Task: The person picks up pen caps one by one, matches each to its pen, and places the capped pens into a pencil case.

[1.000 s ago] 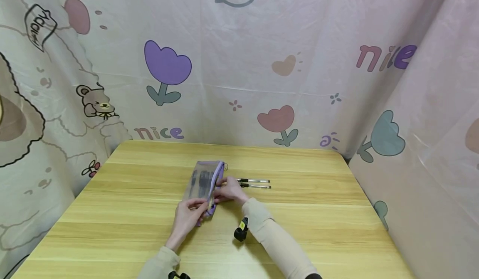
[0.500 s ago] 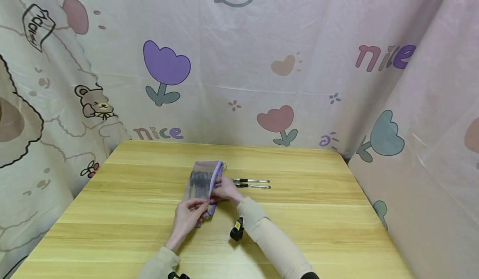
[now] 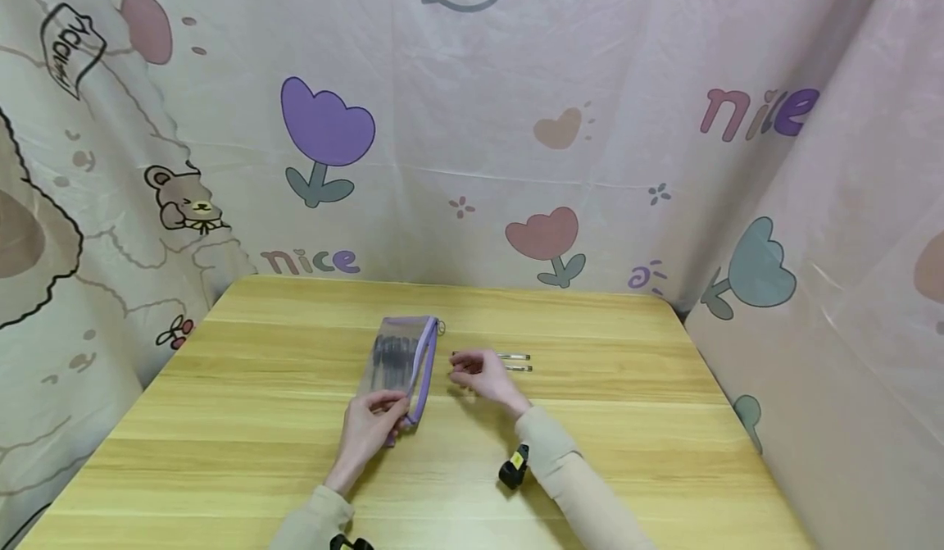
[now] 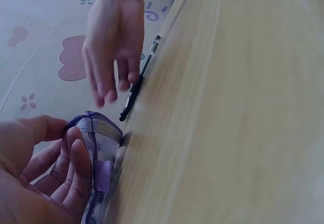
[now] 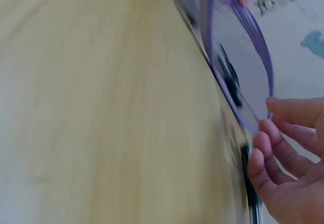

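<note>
A see-through pencil case point(image 3: 392, 352) with purple zip edging lies on the wooden table, and dark pens show through its side. My left hand point(image 3: 371, 427) pinches the near end of its zipped edge between thumb and fingers. In the right wrist view the purple mouth point(image 5: 263, 49) of the case gapes wide. To the right of the case, my right hand point(image 3: 487, 376) hovers with loosely bent fingers and nothing in them. Two black-and-clear pens, an upper pen point(image 3: 516, 356) and a lower pen point(image 3: 520, 368), lie on the table, partly hidden behind that hand.
A small ring point(image 3: 441, 328) hangs at the far corner of the case. Behind the wooden table point(image 3: 627, 419) hangs a printed curtain point(image 3: 457, 124), which also runs down both sides. Black wrist cameras, one of them the right camera point(image 3: 514, 466), sit under the sleeves.
My right hand first reached further into the case's mouth, then came out empty and moved right, over the pens. The dark pens inside now lie bunched together. My left hand kept its hold.
</note>
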A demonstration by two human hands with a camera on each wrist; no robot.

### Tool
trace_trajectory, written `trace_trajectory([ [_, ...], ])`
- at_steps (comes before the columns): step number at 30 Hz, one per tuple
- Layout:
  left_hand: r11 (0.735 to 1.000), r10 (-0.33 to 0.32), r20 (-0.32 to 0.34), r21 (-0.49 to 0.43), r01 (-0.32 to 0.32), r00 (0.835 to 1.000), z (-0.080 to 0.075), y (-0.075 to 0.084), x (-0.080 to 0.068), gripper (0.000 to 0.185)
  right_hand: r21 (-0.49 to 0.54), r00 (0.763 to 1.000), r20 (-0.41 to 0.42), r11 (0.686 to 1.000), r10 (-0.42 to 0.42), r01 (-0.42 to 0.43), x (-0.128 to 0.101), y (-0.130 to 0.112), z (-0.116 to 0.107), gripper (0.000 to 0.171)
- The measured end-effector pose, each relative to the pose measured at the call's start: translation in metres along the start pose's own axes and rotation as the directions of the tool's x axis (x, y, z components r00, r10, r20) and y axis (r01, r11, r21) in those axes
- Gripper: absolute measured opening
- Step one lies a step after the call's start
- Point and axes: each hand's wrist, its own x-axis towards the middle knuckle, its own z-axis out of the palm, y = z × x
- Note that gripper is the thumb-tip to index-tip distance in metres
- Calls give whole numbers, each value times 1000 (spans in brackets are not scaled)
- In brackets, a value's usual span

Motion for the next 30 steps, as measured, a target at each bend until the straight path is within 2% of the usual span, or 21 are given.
trace_trajectory([
  [6, 1000, -14, 7, 8, 14, 1000, 0, 1, -1, 22, -115, 990, -135, 992, 36, -52, -12, 14, -32, 30],
  [15, 1000, -17, 1, 17, 17, 1000, -2, 0, 0, 24, -333, 975, -218, 937, 33, -106, -23, 31, -64, 25],
  [24, 999, -29, -3, 18, 29, 1000, -2, -1, 1, 25, -345, 968, -241, 925, 76, -158, -22, 39, -69, 21],
  [30, 999, -28, -4, 18, 28, 1000, -2, 0, 0, 23, -360, 968, -239, 918, 79, -164, -20, 39, -68, 18],
])
